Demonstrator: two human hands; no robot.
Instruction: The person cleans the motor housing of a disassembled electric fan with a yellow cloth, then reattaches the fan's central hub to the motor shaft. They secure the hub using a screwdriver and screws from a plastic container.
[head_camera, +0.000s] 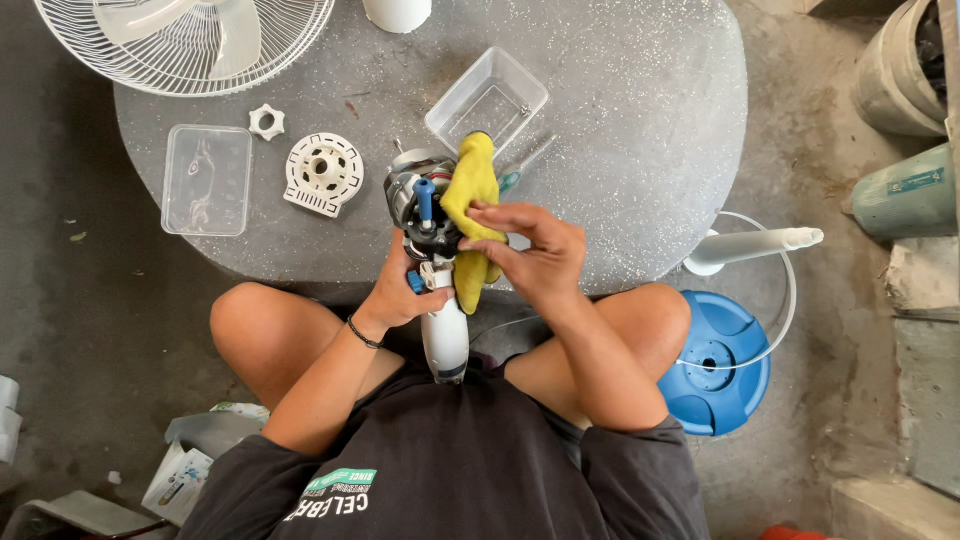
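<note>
the left hand (400, 295) wraps its fingers around the fan motor assembly (425, 215), propped on the stone table (640, 120) edge above the lap. the right hand (535, 255) pinches a yellow cloth (472, 190) against it. the cloth could snag on the blue shaft (425, 198), or the motor could slip lapward. the cloth hides the motor's right side.

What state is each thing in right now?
Left hand: gripping the fan motor.
Right hand: pressing the yellow cloth to the motor.
Fan motor: bare, off its stand, shaft exposed.
Yellow cloth: draped over the motor.
Fan grille: detached, lying on the table.
Tub: open, nearly empty.
Lidded box: lying flat.
White hub plate: loose.
Blue base: on the floor, separate.
</note>
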